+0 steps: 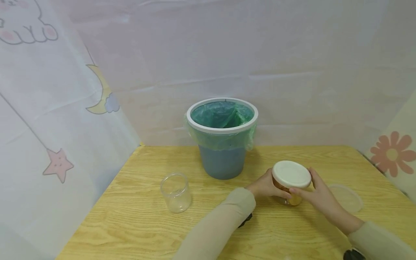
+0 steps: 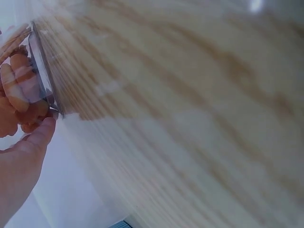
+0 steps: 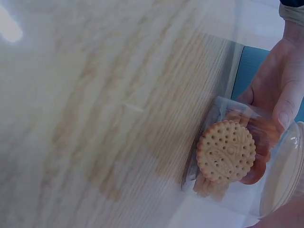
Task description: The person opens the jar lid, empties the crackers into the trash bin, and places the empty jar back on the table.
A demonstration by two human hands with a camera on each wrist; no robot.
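Observation:
Both hands hold a clear jar (image 1: 295, 199) topped by a white lid (image 1: 291, 174) on the table's right side. My left hand (image 1: 266, 186) curls round the jar's left side, with its thumb across the front. From the right, my right hand (image 1: 316, 193) grips it near the lid, thumb at the front. Through the jar wall in the right wrist view, a round biscuit (image 3: 226, 152) and other brown snacks show. Rounded orange-brown snacks (image 2: 21, 83) appear in the left wrist view. Whether the jar's base touches the table, I cannot tell.
A blue bin (image 1: 222, 162) lined with a green bag and ringed in white stands at the back middle. To the left on the wooden table (image 1: 130, 224) is another clear jar (image 1: 177, 195), without a lid. A translucent round lid (image 1: 346, 198) lies beyond the right hand.

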